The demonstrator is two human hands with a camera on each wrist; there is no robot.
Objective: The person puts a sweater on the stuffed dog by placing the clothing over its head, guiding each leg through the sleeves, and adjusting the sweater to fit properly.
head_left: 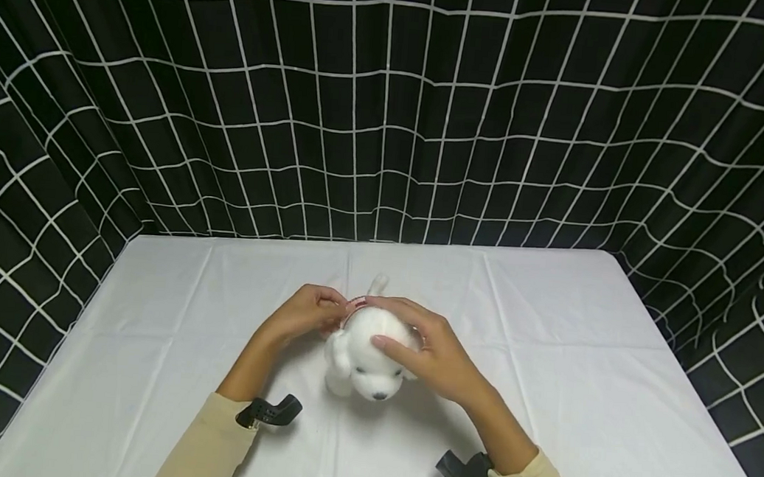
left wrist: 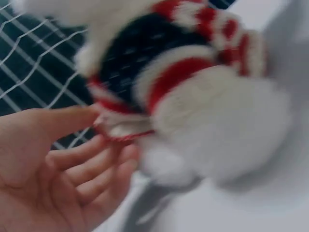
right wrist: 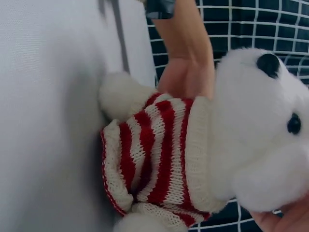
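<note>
A white plush dog (head_left: 376,364) stands on the white cloth, its dark nose toward me and its tail pointing away. It wears a knitted sweater, red and cream striped at the chest in the right wrist view (right wrist: 161,150), with a navy panel (left wrist: 145,50) in the left wrist view. My left hand (head_left: 307,311) pinches the sweater's hem near the dog's rear, thumb on one side and fingers on the other. Over the dog's head curves my right hand (head_left: 443,357), its thumb on top and the fingers reaching behind, gripping the head.
A white cloth covers the table (head_left: 570,311), with fold creases running across it. Black curtains with a white grid (head_left: 404,107) rise behind it and along both sides. Black camera mounts sit on the left wrist (head_left: 270,412) and right wrist (head_left: 465,471).
</note>
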